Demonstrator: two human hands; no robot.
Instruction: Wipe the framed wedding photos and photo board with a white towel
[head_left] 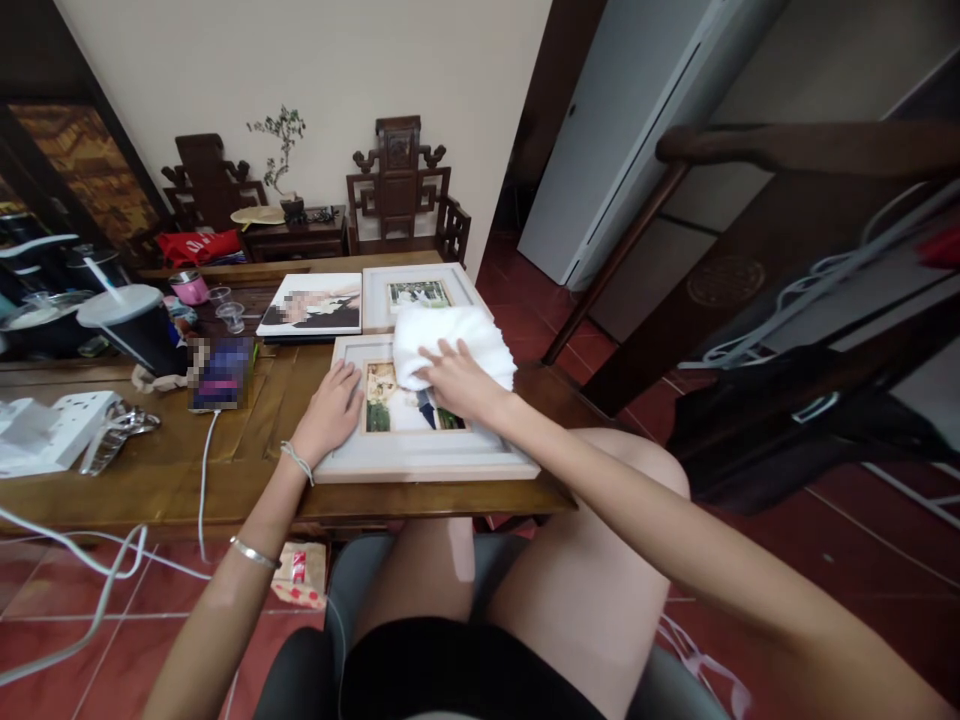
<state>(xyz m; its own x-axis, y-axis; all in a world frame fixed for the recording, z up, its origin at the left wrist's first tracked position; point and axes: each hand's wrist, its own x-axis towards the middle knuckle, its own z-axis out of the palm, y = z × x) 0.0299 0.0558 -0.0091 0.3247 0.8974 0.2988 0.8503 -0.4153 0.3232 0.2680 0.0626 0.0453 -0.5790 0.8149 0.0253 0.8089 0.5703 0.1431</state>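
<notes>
A white picture frame [480,458] with a photo inside lies flat near the front edge of the wooden table. My left hand [330,408] rests on its left border, fingers stretched over the rim. Across the upper right part of the frame, my right hand [461,382] presses a folded white cloth [450,335], its fingers on top of the fabric. The cloth hides part of the photo. Just behind lies a second white frame [376,300], partly under the cloth. To its left is a photo panel [319,300] showing a picture.
On the left of the table [277,400] stand a lidded black cup [139,325], a phone [220,375] with a white cable, small clear cups [231,315] and a power strip [64,440]. Carved wooden chairs [399,190] stand behind; another chair back [712,260] rises at right.
</notes>
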